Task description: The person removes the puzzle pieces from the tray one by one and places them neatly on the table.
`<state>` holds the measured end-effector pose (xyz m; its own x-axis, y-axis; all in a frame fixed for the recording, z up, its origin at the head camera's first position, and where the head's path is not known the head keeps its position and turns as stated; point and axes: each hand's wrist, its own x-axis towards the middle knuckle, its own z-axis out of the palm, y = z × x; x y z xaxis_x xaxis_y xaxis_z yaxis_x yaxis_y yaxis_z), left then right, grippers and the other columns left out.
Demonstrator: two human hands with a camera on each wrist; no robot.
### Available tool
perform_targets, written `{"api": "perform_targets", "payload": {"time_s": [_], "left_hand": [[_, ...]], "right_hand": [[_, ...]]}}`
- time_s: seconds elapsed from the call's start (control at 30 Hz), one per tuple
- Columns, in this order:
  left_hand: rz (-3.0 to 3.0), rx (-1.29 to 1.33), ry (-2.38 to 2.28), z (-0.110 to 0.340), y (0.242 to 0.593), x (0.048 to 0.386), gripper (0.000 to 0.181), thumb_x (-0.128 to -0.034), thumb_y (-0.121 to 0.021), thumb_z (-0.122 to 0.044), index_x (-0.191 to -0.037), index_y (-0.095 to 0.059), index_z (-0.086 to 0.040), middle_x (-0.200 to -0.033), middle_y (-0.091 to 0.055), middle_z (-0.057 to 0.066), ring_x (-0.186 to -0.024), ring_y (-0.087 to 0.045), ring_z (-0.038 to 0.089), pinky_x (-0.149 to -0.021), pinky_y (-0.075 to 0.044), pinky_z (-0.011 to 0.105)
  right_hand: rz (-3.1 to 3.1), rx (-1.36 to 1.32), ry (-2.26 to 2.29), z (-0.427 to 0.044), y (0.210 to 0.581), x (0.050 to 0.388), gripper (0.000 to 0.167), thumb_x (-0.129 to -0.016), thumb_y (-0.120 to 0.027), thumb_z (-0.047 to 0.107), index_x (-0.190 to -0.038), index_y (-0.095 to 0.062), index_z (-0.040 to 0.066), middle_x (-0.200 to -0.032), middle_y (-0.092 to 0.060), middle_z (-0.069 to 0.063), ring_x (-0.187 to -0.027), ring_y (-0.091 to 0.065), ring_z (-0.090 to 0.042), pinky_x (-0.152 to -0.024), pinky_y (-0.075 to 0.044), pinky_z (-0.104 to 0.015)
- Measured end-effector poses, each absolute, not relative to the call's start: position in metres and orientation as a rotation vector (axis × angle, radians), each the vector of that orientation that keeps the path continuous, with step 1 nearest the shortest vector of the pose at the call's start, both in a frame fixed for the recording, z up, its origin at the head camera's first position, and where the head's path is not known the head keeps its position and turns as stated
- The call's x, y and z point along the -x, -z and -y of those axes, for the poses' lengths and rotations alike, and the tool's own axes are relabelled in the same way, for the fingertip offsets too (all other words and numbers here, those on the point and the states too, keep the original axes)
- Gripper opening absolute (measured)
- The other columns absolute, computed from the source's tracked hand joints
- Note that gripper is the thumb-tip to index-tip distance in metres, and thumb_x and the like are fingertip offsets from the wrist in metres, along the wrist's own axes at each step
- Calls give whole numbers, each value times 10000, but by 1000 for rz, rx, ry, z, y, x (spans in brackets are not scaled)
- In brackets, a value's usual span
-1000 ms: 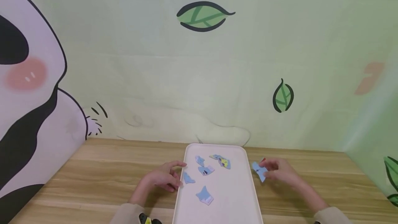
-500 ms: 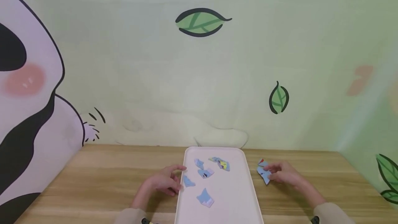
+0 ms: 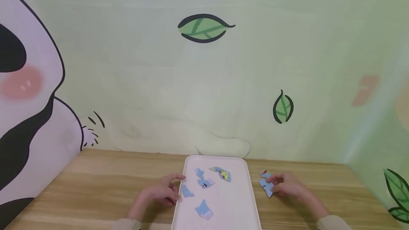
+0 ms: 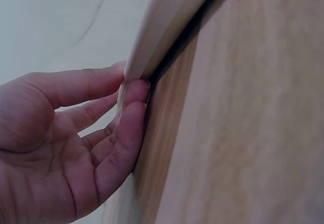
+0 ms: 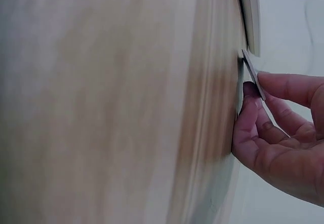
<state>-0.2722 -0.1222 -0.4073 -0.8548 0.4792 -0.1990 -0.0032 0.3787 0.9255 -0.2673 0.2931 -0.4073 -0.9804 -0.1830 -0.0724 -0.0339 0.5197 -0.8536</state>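
My right hand (image 3: 285,186), beside the tray's right edge, pinches a blue puzzle piece (image 3: 266,187) between thumb and fingers. In the right wrist view the thin piece (image 5: 253,74) appears edge-on, tilted just off the tabletop. Just behind it lies another blue piece with a red mark (image 3: 265,173). My left hand (image 3: 161,189) holds the left edge of a white tray (image 3: 233,208). In the left wrist view the thumb meets the rim (image 4: 144,36) and curled fingers (image 4: 132,120) lie against the outer wall.
On the tray, toward its left and far side, lie several loose pieces: a yellow-and-blue cluster (image 3: 222,174), a blue piece with a white edge (image 3: 203,209) and smaller blue ones (image 3: 187,191). The wooden table (image 3: 105,184) ends at a printed wall (image 3: 153,81).
The right hand has shifted the held piece slightly right and nearer, uncovering more of the red-marked piece. The left hand stays at the tray's edge. The head view has tilted upward.
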Motion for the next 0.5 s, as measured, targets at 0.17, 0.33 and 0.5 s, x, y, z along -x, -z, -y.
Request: {"api": "perform_targets", "payload": {"time_s": [0.17, 0.33, 0.5], "left_hand": [[-2204, -379, -1487, 123, 408, 270, 664, -738, -640, 51, -1337, -363, -17, -806, -509, 95, -670, -554, 177, -579, -514, 294], [-2233, -350, -1458, 123, 407, 270, 660, -742, -645, 47, -1337, -367, -24, -809, -505, 94, -666, -552, 176, -572, -512, 289], [-2261, -310, -1435, 118, 406, 271, 660, -746, -647, 39, -1342, -379, -47, -819, -513, 103, -674, -547, 180, -576, -513, 289]], "right_hand": [[-2623, 115, 1412, -288, 407, 268, 294, -708, -623, -40, -989, -593, -121, -826, -547, -58, -541, -415, -102, -450, -349, -174], [-2689, 109, 1333, -285, 410, 269, 233, -679, -628, -37, -906, -635, -87, -789, -581, -35, -527, -421, -100, -459, -362, -192], [-2741, 134, 1292, -286, 412, 271, 175, -692, -623, -43, -860, -645, -87, -738, -577, -35, -553, -441, -108, -475, -388, -209]]}}
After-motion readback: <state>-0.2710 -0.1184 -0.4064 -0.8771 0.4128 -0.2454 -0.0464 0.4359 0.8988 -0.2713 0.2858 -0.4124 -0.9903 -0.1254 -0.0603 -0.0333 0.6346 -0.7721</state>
